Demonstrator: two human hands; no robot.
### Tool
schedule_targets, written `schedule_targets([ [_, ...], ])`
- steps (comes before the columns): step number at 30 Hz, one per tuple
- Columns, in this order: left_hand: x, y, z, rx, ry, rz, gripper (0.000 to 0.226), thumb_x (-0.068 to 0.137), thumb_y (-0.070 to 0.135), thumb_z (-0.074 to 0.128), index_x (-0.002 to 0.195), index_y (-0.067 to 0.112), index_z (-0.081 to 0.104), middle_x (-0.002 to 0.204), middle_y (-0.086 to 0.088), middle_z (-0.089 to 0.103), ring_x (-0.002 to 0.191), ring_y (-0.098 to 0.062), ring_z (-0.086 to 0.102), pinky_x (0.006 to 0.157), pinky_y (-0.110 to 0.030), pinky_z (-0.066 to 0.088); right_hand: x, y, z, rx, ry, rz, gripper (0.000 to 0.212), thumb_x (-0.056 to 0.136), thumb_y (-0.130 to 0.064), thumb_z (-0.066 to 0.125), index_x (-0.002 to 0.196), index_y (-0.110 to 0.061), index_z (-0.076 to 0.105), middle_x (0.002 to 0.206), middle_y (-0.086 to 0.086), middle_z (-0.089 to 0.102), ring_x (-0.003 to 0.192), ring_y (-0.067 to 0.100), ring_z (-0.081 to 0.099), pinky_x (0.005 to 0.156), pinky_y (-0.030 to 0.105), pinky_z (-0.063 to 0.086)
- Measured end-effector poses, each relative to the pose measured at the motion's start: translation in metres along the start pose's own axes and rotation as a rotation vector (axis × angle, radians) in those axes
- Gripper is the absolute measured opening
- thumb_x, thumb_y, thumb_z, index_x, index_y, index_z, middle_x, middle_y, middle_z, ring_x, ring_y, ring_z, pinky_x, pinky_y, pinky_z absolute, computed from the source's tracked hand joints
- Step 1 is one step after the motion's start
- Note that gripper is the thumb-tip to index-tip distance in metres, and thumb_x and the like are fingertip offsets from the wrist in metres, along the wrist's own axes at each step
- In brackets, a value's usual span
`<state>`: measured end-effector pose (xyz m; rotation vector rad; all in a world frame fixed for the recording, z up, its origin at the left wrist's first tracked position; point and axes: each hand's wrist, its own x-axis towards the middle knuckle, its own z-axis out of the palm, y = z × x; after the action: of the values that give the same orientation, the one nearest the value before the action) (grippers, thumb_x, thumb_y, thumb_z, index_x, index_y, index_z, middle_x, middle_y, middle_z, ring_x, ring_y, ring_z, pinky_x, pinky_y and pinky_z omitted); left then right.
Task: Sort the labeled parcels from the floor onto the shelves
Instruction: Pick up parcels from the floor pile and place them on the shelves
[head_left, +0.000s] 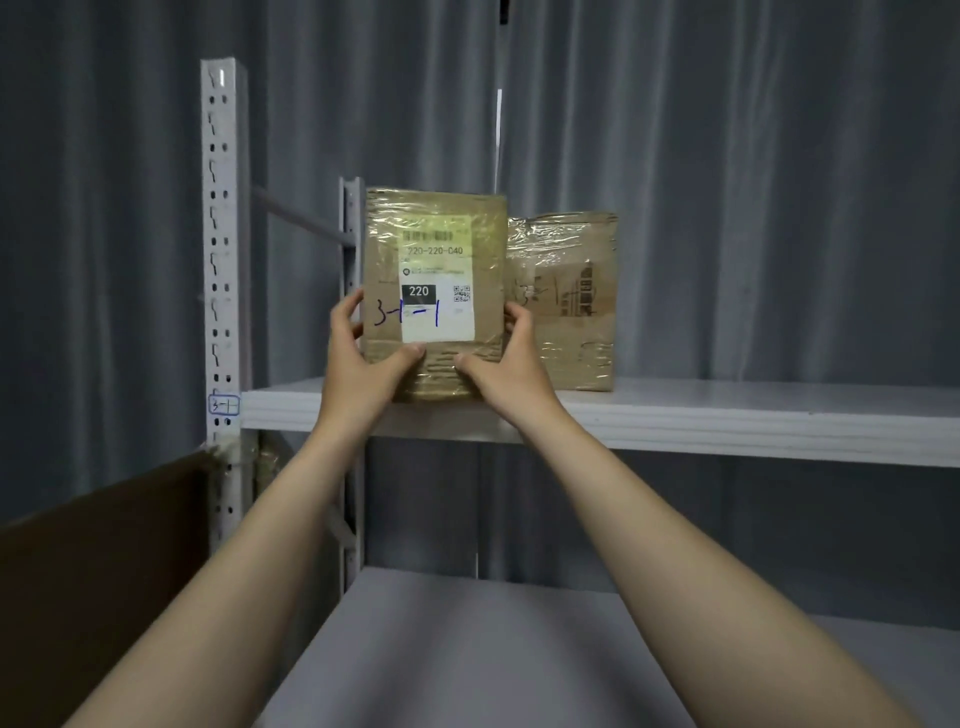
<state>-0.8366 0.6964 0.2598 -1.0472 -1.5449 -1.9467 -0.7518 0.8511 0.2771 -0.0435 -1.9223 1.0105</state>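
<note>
Nearest cam, head view: two bare forearms (249, 571) stretched up & fwd over grey lower shelf (467, 649), w/ brown cardboard box (104, 561) at L edge of frame.

Further up: L hand (363, 358) on L side of parcel (436, 270), fingers curled round L edge, thumb pressed on front face low down. R hand (506, 364) mirrored on R side: fingers wrapped round R edge, thumb on front near bottom. Gripped by both.

Parcel upright, brown, taped over, base at front lip of upper shelf (727, 415) near its L end, by rear post (352, 234). Resting or just above, can't tell.

White label (439, 312) on front: "220-220-040", "220", QR code, blue handwritten "3-1-1".

Second parcel (563, 301) just behind & R of it, standing on same shelf. Touching or not, can't tell.

Perforated front post (221, 234) at L, w/ small handwritten tag (224, 404) at upper-shelf height. Grey curtain (779, 156) behind all.
</note>
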Motion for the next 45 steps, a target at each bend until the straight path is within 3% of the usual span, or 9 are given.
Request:
schedule_targets([
  [4,0.023,-0.028,-0.036,0.031,-0.003,-0.016,0.083,0.085,0.017,0.082,0.150,0.033,0.033,0.145,0.008,0.051,0.129,-0.011,0.053,0.105,-0.029,0.045,0.014,0.002,0.048,-0.021,-0.005,-0.007,0.082,0.085,-0.014,0.078,0.150,-0.021,0.029,0.117,-0.024,0.053,0.097,-0.011,0.057,0.076,-0.001,0.038],
  [8,0.045,-0.056,-0.055,0.058,-0.046,-0.043,0.086,0.085,0.015,0.082,0.152,0.035,0.031,0.131,0.022,0.049,0.119,-0.003,0.053,0.092,-0.013,0.040,0.018,0.006,0.081,-0.165,-0.015,-0.024,0.085,0.090,-0.023,0.076,0.151,-0.029,0.016,0.139,-0.009,0.050,0.117,0.015,0.055,0.100,0.035,0.048],
  [11,0.062,-0.073,-0.057,0.062,-0.087,-0.083,0.086,0.084,0.014,0.082,0.152,0.030,0.032,0.127,0.021,0.052,0.111,0.005,0.056,0.104,-0.026,0.044,0.016,0.005,0.098,-0.572,0.167,-0.174,0.088,0.086,-0.024,0.073,0.153,-0.035,0.015,0.158,0.005,0.032,0.136,0.032,0.037,0.112,0.052,0.038],
  [17,0.085,-0.086,-0.038,0.081,-0.145,-0.120,0.084,0.069,0.035,0.087,0.134,0.039,0.036,0.127,0.009,0.061,0.112,-0.008,0.064,0.102,-0.038,0.052,0.026,0.003,0.107,-0.824,0.071,-0.441,0.034,0.089,-0.016,0.061,0.117,-0.032,0.072,0.139,-0.003,0.045,0.114,0.025,0.036,0.095,0.043,0.040],
  [27,0.121,-0.109,-0.014,0.284,-0.409,-0.236,0.071,0.095,0.018,0.065,0.158,0.031,0.037,0.146,0.001,0.058,0.121,-0.015,0.058,0.088,-0.019,0.040,0.062,0.004,0.114,-0.840,-0.190,0.052,0.034,0.096,-0.032,0.052,0.127,-0.026,0.063,0.145,0.007,0.026,0.122,0.045,0.048,0.102,0.044,0.041],
  [32,0.127,-0.111,-0.017,0.290,-0.407,-0.330,0.074,0.095,0.004,0.056,0.161,0.023,0.030,0.098,0.004,0.067,0.086,-0.006,0.060,0.068,-0.011,0.043,0.079,0.009,0.118,-0.880,-0.261,0.192,0.044,0.096,-0.037,0.053,0.137,-0.025,0.058,0.157,0.007,0.014,0.138,0.047,0.036,0.112,0.052,0.041],
  [35,0.120,-0.108,-0.025,0.261,-0.399,-0.329,0.073,0.094,0.004,0.061,0.158,0.027,0.036,0.131,-0.007,0.064,0.115,-0.019,0.063,0.101,-0.031,0.048,0.087,0.014,0.120,-0.965,-0.278,0.229,0.050,0.096,-0.036,0.057,0.142,-0.017,0.055,0.161,0.009,0.010,0.140,0.046,0.038,0.113,0.051,0.041],
  [41,0.096,-0.087,-0.028,0.105,-0.227,-0.200,0.033,0.094,0.001,0.059,0.113,0.026,0.068,0.111,0.002,0.073,0.105,-0.012,0.068,0.103,-0.039,0.053,0.084,0.005,0.084,-0.815,-0.105,0.104,0.035,0.096,-0.025,0.061,0.129,-0.020,0.068,0.150,0.008,0.046,0.131,0.034,0.055,0.112,0.042,0.044],
  [45,0.057,-0.058,0.001,-0.124,-0.210,-0.137,0.034,0.093,-0.002,0.054,0.096,0.029,0.068,0.093,0.009,0.075,0.097,-0.009,0.071,0.086,-0.042,0.057,0.044,-0.006,0.024,-0.512,0.174,-0.023,0.017,0.096,-0.023,0.060,0.097,-0.032,0.075,0.094,-0.021,0.071,0.094,0.002,0.066,0.083,0.030,0.052],
])
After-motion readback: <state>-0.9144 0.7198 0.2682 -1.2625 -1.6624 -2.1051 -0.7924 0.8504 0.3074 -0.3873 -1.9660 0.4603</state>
